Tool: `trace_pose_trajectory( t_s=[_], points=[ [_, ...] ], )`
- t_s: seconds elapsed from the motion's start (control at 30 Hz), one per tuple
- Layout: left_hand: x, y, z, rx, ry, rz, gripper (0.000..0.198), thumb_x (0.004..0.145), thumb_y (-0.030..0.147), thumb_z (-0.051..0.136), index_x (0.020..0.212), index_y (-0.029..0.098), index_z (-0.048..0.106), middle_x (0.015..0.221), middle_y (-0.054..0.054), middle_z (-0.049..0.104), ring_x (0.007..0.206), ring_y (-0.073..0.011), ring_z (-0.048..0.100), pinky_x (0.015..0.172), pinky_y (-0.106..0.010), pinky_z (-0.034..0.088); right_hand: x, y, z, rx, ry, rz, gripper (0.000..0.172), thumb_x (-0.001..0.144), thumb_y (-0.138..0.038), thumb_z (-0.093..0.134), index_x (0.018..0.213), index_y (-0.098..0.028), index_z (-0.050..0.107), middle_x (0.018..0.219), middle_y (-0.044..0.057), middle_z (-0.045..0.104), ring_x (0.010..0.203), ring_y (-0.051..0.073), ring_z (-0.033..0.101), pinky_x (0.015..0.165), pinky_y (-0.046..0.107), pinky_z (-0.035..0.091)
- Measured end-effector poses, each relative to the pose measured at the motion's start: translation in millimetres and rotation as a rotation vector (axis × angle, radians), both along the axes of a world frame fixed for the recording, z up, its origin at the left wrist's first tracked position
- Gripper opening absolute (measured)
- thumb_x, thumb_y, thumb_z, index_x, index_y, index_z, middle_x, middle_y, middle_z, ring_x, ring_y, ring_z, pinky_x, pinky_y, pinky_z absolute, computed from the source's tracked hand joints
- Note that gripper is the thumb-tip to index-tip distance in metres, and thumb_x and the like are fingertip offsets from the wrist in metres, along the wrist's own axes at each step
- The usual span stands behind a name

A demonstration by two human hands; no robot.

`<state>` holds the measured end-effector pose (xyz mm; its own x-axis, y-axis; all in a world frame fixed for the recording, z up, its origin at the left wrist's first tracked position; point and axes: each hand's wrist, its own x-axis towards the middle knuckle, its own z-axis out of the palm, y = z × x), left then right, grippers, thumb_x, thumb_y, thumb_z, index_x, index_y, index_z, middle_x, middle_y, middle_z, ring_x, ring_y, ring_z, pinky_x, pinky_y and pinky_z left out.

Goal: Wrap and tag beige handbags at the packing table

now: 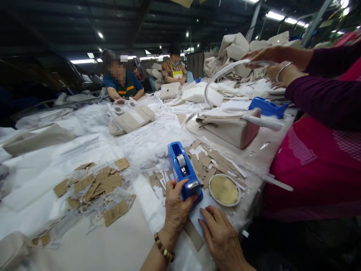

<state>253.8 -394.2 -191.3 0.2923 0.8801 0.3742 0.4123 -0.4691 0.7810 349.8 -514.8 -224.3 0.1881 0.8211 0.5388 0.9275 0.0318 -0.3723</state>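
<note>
- Table (255, 160) cluttered.
- Blue tape dispenser (188, 178) 12 o'clock; left hand (176, 207) straddles its cutter (193, 184), grip unclear.
- Right hand (222, 237) half-curled at white paper (197, 215), pinch unclear.
- Risk: left hand slips, cutter nicks it.

Two blue tape dispensers (188, 177) (266, 107), centre and upper right; one round dish (225, 204), lower right; one beaded bracelet (163, 250), bottom!

Bare left hand (177, 206), back up, thumb and forefinger apart; bare right hand (222, 236), palm down, fingers bent; left forearm (155, 259) slanting inward.
</note>
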Motion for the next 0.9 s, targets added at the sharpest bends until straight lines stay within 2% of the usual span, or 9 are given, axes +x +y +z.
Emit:
trace_pose_trajectory(
  t_s=[0.17,0.37,0.5,0.7,0.9],
  points=[
    [10,-5,-2.8,-0.039,-0.044,0.109,0.046,0.057,0.020,0.080,0.101,0.026,0.065,0.111,-0.004,0.040,0.108,-0.0259,0.045,0.096,-0.046,0.039,2,-4,4.5,-0.067,0.067,0.038,0.025,0.090,-0.018,0.045,0.112,-0.014,0.056,0.098,0.012,0.059,0.090,0.021,0.060,0.075,0.032,0.055],
    [16,-6,6.4,-0.069,-0.116,0.072,0.037,0.054,0.016,0.081,0.088,0.020,0.068,0.126,-0.007,0.040,0.120,-0.0289,0.041,0.103,-0.043,0.035,2,-10,12.2,-0.152,-0.010,0.084,0.034,0.091,-0.024,0.045,0.122,-0.013,0.052,0.103,0.015,0.056,0.088,0.022,0.058,0.073,0.035,0.056],
    [17,-4,12.2,-0.076,-0.112,0.084,0.035,0.054,0.016,0.080,0.087,0.018,0.069,0.127,-0.008,0.042,0.120,-0.0290,0.043,0.103,-0.042,0.035,3,-11,17.2,-0.171,-0.032,0.116,0.036,0.092,-0.027,0.041,0.124,-0.012,0.051,0.103,0.016,0.055,0.084,0.022,0.057,0.070,0.036,0.056],
    [18,3,23.5,-0.097,-0.127,0.116,0.034,0.051,0.019,0.081,0.084,0.018,0.071,0.125,-0.009,0.045,0.118,-0.0300,0.045,0.103,-0.043,0.035,8,-10,18.4,-0.258,-0.020,0.157,0.036,0.091,-0.021,0.041,0.124,-0.011,0.051,0.103,0.017,0.055,0.082,0.022,0.057,0.071,0.038,0.055],
    [18,11,30.8,-0.084,-0.125,0.121,0.033,0.050,0.016,0.081,0.081,0.018,0.072,0.122,-0.008,0.049,0.117,-0.0288,0.045,0.103,-0.043,0.034,9,-11,8.4,-0.145,0.049,0.147,0.025,0.090,-0.017,0.047,0.108,-0.013,0.062,0.089,0.012,0.058,0.075,0.018,0.057,0.064,0.028,0.053]
  ],
)
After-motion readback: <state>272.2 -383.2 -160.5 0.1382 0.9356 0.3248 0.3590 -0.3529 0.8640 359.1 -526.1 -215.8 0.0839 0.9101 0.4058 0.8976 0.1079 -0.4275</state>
